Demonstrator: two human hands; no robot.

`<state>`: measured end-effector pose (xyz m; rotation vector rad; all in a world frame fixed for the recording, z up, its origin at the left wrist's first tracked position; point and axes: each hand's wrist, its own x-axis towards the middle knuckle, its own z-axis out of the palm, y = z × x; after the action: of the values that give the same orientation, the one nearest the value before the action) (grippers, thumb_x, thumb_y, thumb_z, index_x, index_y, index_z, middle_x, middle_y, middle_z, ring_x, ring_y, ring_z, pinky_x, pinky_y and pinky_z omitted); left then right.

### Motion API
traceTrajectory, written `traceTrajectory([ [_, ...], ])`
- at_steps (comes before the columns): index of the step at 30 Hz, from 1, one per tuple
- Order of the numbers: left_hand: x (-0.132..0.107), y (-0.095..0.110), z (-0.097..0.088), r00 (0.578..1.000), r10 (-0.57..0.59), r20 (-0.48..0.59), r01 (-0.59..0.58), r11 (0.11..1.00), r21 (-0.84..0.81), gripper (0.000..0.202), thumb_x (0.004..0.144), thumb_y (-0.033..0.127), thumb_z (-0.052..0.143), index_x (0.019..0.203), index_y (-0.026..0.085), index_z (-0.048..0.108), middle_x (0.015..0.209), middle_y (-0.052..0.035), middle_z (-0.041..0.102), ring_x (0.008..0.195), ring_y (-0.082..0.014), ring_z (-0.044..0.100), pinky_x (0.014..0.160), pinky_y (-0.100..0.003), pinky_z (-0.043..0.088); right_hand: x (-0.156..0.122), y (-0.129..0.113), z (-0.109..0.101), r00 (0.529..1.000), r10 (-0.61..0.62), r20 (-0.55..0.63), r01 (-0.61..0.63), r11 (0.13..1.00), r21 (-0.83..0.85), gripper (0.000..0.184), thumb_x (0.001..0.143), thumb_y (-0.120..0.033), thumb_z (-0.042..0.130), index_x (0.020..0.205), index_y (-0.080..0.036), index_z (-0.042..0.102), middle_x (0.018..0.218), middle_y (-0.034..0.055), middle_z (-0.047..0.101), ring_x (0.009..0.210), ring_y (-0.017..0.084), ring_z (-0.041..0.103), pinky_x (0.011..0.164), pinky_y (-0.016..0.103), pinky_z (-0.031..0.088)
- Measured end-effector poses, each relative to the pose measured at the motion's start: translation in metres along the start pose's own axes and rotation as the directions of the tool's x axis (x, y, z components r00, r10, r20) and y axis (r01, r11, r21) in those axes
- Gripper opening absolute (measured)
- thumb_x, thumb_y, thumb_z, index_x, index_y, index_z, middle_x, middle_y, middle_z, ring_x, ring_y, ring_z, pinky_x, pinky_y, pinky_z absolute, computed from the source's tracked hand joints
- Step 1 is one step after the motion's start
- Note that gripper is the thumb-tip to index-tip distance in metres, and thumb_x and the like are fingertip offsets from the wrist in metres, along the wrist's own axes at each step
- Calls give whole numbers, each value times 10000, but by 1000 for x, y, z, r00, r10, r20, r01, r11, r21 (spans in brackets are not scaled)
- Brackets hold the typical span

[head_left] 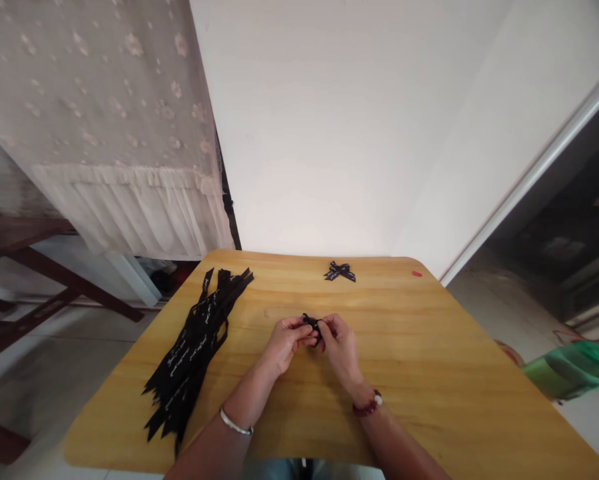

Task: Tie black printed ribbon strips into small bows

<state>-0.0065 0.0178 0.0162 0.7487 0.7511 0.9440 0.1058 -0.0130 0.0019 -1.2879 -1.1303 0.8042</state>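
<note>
My left hand (285, 341) and my right hand (338, 340) pinched together on a small black ribbon piece (311, 323), ribbon strips (195, 343) left of them; finished bow (340, 271) beyond

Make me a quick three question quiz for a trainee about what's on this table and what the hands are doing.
1. True or false: the finished black bow lies on the wooden table, farther from the person than the left hand and the right hand.
2. Multiple choice: on which side of the hands does the pile of black ribbon strips lie? A) the person's left B) the person's right C) directly under the hands
3. Short answer: what do the two hands pinch between them?

Key: 1 true. 2 A. 3 a small piece of black ribbon, gripped by the fingers of both hands.
</note>
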Motion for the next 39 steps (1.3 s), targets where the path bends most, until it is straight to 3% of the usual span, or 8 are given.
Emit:
traceTrajectory([
  [4, 1, -2, -1, 999, 38, -15, -38, 999, 29, 179, 571, 202, 678, 657, 66, 599, 498, -24, 595, 414, -83, 536, 422, -178, 447, 0, -3, -2, 1000, -29, 2, 29, 997, -78, 211, 760, -371, 471, 656, -188, 491, 499, -44, 493, 371, 85, 427, 375, 193, 335],
  [8, 2, -3, -4, 999, -12, -42, 13, 999, 40, 176, 601, 223, 658, 654, 117, 528, 467, 3, 578, 357, -105, 534, 288, -154, 359, 1, -2, -4, 998, -64, -12, 61, 982, -176, 206, 760, -346, 467, 654, -179, 527, 516, -29, 509, 440, 97, 447, 416, 194, 329],
  [12, 3, -4, -6, 997, -71, -32, 70, 997, -35, 153, 644, 181, 628, 720, 124, 507, 619, -39, 634, 509, -144, 619, 409, -188, 469, 1, 0, -5, 995, -103, -15, 97, 970, -223, 181, 750, -324, 470, 675, -174, 539, 553, -11, 531, 490, 112, 469, 433, 196, 327],
  [15, 4, -5, -6, 998, -66, -24, 64, 997, -47, 127, 674, 185, 605, 727, 113, 514, 629, -52, 636, 518, -138, 617, 461, -209, 492, 1, 0, -5, 995, -102, 8, 101, 963, -252, 168, 750, -312, 470, 667, -177, 527, 553, -13, 524, 504, 119, 470, 458, 202, 335],
  [23, 1, -4, -3, 998, -51, 21, 50, 996, 73, 183, 615, 243, 652, 674, 103, 551, 513, -19, 597, 450, -118, 572, 464, -228, 485, 2, -1, -6, 998, -61, -1, 59, 972, -229, 196, 765, -303, 442, 608, -187, 463, 498, -42, 455, 467, 105, 417, 458, 201, 310],
  [29, 1, -4, -4, 999, -36, 10, 33, 971, 237, 149, 585, 222, 646, 600, 99, 562, 441, -17, 572, 386, -104, 524, 416, -220, 444, 5, -5, -8, 1000, -5, 11, 7, 978, -209, 266, 788, -323, 397, 603, -171, 512, 502, -27, 472, 494, 113, 444, 483, 212, 331],
  [34, 0, -7, -4, 989, -92, 117, 43, 928, 370, 140, 591, 227, 618, 609, 93, 584, 440, -10, 556, 365, -105, 502, 376, -226, 421, 7, -5, -8, 989, -36, 141, 50, 995, -92, 179, 732, -296, 481, 630, -164, 546, 598, 5, 553, 580, 129, 508, 529, 215, 377],
  [39, 0, -10, -4, 980, -72, 186, 8, 945, 326, 123, 552, 158, 637, 643, 102, 577, 503, -2, 564, 417, -97, 516, 408, -216, 434, 9, -3, -6, 998, -36, 59, 40, 997, -71, 155, 685, -277, 532, 574, -171, 515, 539, -15, 521, 539, 123, 493, 508, 215, 381],
])
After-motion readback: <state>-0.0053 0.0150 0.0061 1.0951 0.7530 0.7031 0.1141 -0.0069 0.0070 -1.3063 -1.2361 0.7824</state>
